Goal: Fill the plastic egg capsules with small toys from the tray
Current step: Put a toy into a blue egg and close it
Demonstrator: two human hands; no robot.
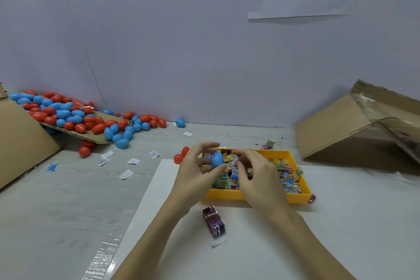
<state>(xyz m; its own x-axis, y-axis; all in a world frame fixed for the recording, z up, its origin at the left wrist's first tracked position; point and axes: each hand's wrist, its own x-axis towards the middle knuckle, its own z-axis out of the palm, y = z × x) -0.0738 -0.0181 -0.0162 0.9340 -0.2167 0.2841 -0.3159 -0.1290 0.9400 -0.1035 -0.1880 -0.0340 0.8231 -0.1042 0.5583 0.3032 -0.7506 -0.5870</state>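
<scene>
Over the yellow tray (254, 196), near its left-front corner, the left hand (195, 175) is pinching a blue egg capsule (217, 158) between thumb and curled fingers (208, 146), holding it just above the heaped toy packets (288, 185). The right hand (259, 179) is hovering w/ fingers bent down into the packets beside the egg; can't tell if it's actually gripping one, since the fingertips are hidden behind the knuckles.

Risks, as I'm judging them: the egg is smooth and the pinch looks light, so a squeeze to pop it open could be shooting it out of the grip & rolling it off. A packet going in crooked could be jamming the halves. Crowded hands over the tray could be flicking packets over the low rim; a few are already lying outside it, incl. a purple packet (214, 221) just in front of the tray.

Room: in front of the tray there's open white sheet (295, 245) to work on. Left of the tray two red eggs (180, 155) are sitting close. Right of the tray a tipped cardboard box (354, 134) is bounding the reach. Far left of the tray, the egg pile (68, 116) is spilling from another box.
</scene>
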